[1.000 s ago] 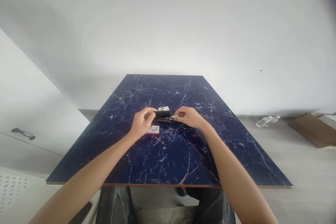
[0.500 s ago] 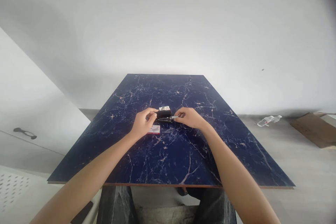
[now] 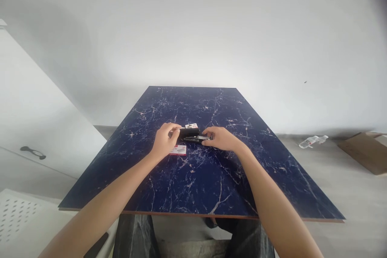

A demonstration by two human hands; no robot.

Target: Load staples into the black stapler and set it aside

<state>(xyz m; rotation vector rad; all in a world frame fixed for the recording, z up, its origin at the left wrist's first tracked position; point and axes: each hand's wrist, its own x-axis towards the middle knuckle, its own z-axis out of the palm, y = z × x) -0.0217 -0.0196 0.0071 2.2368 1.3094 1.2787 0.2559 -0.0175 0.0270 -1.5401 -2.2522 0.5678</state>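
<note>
A black stapler [image 3: 190, 132] lies across the middle of the table between my two hands, its long side facing me. My left hand [image 3: 164, 140] is closed around its left end, thumb in front and fingers behind. At the other end, my right hand [image 3: 223, 138] pinches the stapler's right tip, where a silver metal strip shows above the black base. Just behind the stapler is a small white box [image 3: 191, 125] with dark and red print. A flat red-and-white box [image 3: 179, 150] with a grey picture lies in front, beside my left wrist.
The dark blue marble-patterned table [image 3: 190, 185] reaches to the pale wall [image 3: 193, 28]. A white cabinet door with a dark handle [image 3: 32, 152] stands at left. On the floor at right are a clear plastic bottle [image 3: 313, 141] and a cardboard box [image 3: 364, 151].
My right thumb and fingers have come closer around the stapler's right end, and the silver strip sticks out less distinctly. More of the black base shows. The view has shifted slightly.
</note>
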